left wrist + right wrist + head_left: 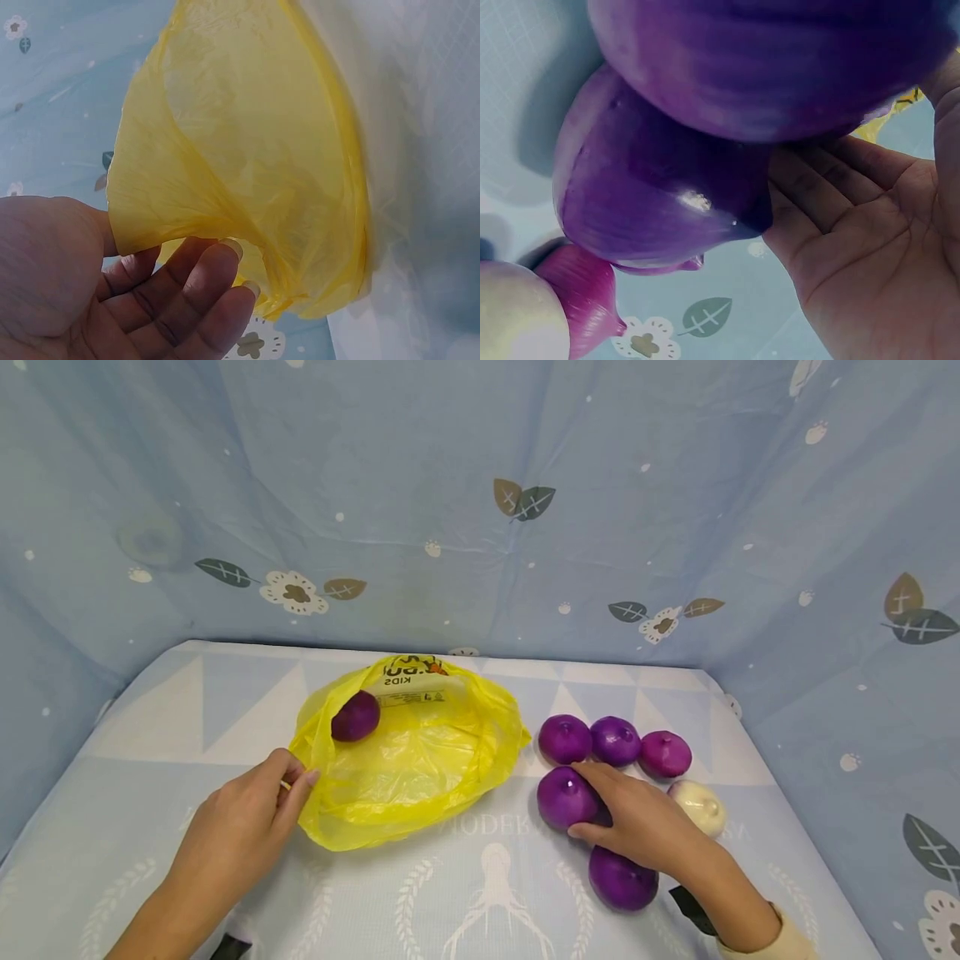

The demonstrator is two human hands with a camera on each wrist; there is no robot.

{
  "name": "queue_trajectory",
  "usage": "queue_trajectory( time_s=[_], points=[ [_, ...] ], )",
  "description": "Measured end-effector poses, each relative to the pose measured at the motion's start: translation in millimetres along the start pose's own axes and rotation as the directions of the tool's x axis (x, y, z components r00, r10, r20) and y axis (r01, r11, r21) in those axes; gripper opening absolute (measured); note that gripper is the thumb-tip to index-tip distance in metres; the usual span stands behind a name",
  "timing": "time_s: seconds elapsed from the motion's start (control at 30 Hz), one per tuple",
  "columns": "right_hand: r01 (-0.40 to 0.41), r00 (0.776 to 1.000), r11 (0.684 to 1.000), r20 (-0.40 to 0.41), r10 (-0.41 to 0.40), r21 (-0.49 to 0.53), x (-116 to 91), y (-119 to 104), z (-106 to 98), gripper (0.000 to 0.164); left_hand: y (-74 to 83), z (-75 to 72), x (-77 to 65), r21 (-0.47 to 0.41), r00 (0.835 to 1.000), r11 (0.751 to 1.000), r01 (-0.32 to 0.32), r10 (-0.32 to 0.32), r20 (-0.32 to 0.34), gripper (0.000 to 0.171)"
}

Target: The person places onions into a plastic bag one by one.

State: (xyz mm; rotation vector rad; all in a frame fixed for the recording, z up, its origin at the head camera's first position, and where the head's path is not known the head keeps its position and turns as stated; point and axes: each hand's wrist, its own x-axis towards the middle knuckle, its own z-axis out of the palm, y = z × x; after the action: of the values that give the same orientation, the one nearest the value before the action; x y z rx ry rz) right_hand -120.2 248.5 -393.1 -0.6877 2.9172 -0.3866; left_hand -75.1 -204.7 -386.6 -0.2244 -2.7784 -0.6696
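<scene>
Here's the right hand (633,814) with its fingers and thumb curved round 1 purple onion (564,799), and that onion lies just right of the yellow bag (420,760), a little nearer the person than the bag's right end. Onion and bag stand apart, with a strip of table (495,877) between them, and whether the onion is off the table, these views can't tell! Across on the far side, the left hand (240,814) pinches the bag's left rim, thumb against fingers, with plastic caught between. So the mouth gapes wide, a long oval running left to right, its near lip low, and that gap looks like the key relation: the onion sits off the oval's right end, the left hand at the opposite end. The right hand is clearly the nearer to the onion, which is round and shows no obvious long axis. Inside the bag, toward the left, rests 1 more purple bulb (356,717). Behind the right hand, 3 purple-to-magenta onions (616,742) line up, with a pale onion (699,807) beside its wrist.
</scene>
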Motion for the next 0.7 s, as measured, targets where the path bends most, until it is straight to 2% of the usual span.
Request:
queue_trajectory(
  time_s=[0.23, 0.47, 0.7],
  points=[
    [0.001, 1.0, 1.0, -0.002, -0.001, -0.005, -3, -4, -8, 0.08, 0.7, 0.2, -0.4, 0.009, 1.0, 1.0, -0.009, 0.01, -0.02, 0.019],
    [0.042, 0.998, 0.999, -0.039, -0.044, -0.033, -4, -12, -19, 0.079, 2.6, -1.1, 0.1, 0.009, 1.0, 1.0, 0.007, -0.007, 0.006, 0.018],
    [0.037, 0.998, 0.998, -0.049, -0.039, -0.05, -4, -20, -31, 0.08, 3.3, -2.3, 0.5, 0.016, 1.0, 1.0, 0.006, -0.006, 0.02, 0.017]
  ],
)
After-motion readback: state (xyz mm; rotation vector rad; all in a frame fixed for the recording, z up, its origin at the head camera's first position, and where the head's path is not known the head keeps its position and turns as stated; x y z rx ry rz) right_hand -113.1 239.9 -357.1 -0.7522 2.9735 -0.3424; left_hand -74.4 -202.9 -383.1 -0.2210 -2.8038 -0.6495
